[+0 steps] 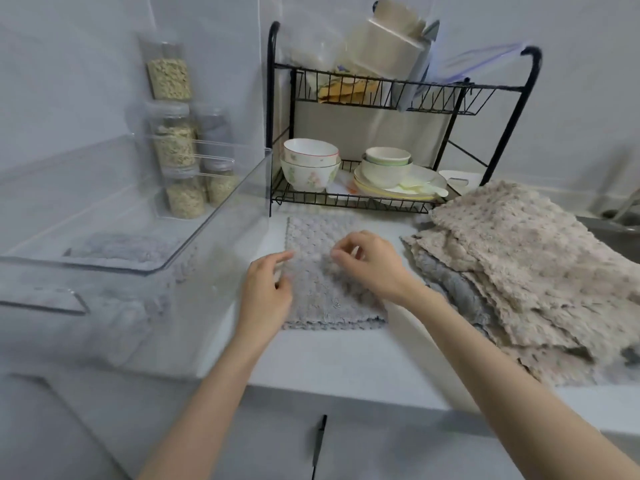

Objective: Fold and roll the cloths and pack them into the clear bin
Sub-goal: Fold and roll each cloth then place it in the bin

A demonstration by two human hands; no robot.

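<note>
A pale kitchen countertop [339, 358] runs along a white wall, with a cupboard front below its edge and a sink [616, 230] at the far right.

One grey cloth [322, 237] lies flat on the counter under both hands. The left hand [266, 292] sits at the cloth's left edge and the right hand [374, 268] is over its middle. Both have loosely curled fingers. The blur hides whether either pinches the fabric.

One clear bin [214, 216] stands just left of the left hand, and a second grey cloth [121, 249] lies flat on its floor. Right of the right hand is a loose pile of cloths [519, 265], several beige ones on top and grey ones beneath; the exact number cannot be told.

Beyond the hands stands one black two-tier dish rack [272, 116]. Its lower tier holds two stacked floral bowls [310, 168], two more stacked bowls [388, 164] and a few plates [426, 183]. The upper tier carries plastic containers [388, 46]. Behind the bin, seen through its wall, are several jars [173, 143] filled with pale flakes.
</note>
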